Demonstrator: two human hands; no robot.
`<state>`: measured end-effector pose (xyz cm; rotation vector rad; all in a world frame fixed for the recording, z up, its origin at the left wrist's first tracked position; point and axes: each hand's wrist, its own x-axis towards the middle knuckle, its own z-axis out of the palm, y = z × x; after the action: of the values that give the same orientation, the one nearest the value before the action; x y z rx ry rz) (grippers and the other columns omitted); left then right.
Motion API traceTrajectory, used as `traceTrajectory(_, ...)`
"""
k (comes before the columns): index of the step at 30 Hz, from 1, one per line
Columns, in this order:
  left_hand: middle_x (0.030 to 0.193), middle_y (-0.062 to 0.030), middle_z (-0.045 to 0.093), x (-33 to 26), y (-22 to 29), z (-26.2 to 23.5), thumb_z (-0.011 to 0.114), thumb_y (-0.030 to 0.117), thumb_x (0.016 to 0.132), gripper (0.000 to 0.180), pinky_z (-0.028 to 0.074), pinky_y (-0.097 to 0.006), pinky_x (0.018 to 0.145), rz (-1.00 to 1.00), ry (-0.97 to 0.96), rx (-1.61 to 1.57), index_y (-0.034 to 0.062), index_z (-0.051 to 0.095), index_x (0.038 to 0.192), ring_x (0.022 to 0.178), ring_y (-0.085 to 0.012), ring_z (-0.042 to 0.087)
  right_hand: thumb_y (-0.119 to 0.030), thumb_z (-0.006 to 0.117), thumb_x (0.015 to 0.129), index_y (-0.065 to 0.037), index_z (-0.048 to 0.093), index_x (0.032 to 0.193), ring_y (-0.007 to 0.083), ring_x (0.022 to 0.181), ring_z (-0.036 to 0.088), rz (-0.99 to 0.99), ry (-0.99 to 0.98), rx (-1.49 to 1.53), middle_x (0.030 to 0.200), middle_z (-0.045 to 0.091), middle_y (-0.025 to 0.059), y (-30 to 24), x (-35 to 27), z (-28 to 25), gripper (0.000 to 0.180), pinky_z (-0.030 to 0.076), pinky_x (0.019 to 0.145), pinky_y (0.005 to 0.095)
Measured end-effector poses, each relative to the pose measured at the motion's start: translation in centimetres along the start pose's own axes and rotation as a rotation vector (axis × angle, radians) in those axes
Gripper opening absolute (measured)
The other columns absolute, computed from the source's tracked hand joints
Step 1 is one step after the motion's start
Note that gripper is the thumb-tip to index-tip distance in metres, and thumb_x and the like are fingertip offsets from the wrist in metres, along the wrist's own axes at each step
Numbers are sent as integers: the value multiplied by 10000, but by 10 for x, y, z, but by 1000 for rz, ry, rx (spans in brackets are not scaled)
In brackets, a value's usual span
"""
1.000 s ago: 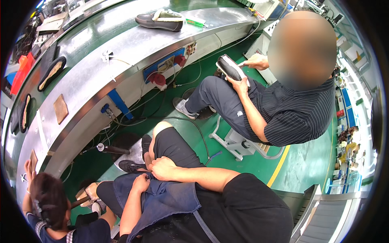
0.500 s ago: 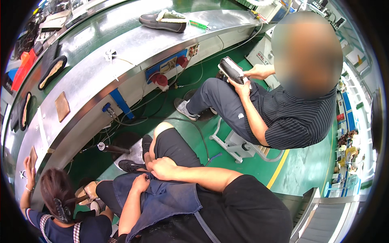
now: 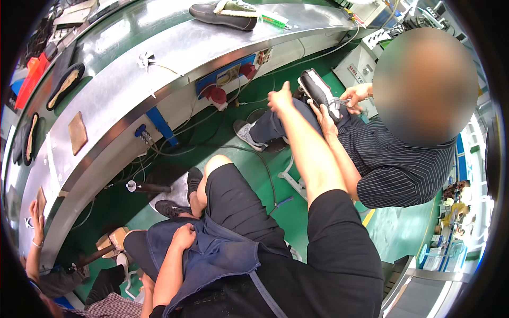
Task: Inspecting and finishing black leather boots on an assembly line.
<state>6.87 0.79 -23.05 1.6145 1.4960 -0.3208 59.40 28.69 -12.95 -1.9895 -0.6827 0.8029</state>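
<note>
My left hand (image 3: 184, 236) lies on my lap against the dark blue apron (image 3: 225, 246), its fingers curled inward. What they hold, if anything, is hidden. Stretched forward on the right, my right hand (image 3: 281, 99) has its thumb raised apart from the fingers and holds nothing visible. Just to its right is a black-and-white shoe (image 3: 321, 93) in the hands of a seated person (image 3: 408, 164). That person steadies the shoe with one hand (image 3: 327, 121) and pinches a grey lace-like strip with the other (image 3: 358, 97).
A curved metal bench (image 3: 116, 87) carries a dark fleece-lined shoe (image 3: 225, 17), a green-and-white tube (image 3: 274, 19) and a brown flat piece (image 3: 77, 133). Another person's hand (image 3: 37, 220) rests at its left end. Cables (image 3: 273, 183) run across the green floor.
My right hand has left my lap and reached toward the shoe. The seated person has turned the shoe and now pulls at its strip. At lower left, the other person has leaned down.
</note>
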Motion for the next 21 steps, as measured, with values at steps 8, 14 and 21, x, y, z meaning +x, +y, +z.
traceTrajectory(8,1085,-221,715,23,26,-3,654,227,851,315,527,-462,935,91,-28,59,35,700,1097,1084,-382,670,-128,640,906,-55,546,1301,174,514,565,-12,-69,174,826,682,100,-31,4,-73,412,394,395,321)
traceTrajectory(14,1082,-226,712,41,26,-3,656,238,839,322,526,-466,937,89,-77,127,44,699,1094,1084,-389,667,-178,696,807,24,691,1126,369,974,710,-605,-346,-395,1004,723,226,34,-124,9,377,567,870,423)
traceTrajectory(21,1070,-236,709,44,24,2,653,232,829,302,526,-473,929,131,-72,96,35,697,1054,1072,-399,667,-239,714,852,-18,471,1418,413,1383,394,-606,-251,-624,1492,413,212,76,-272,42,654,419,1064,550)
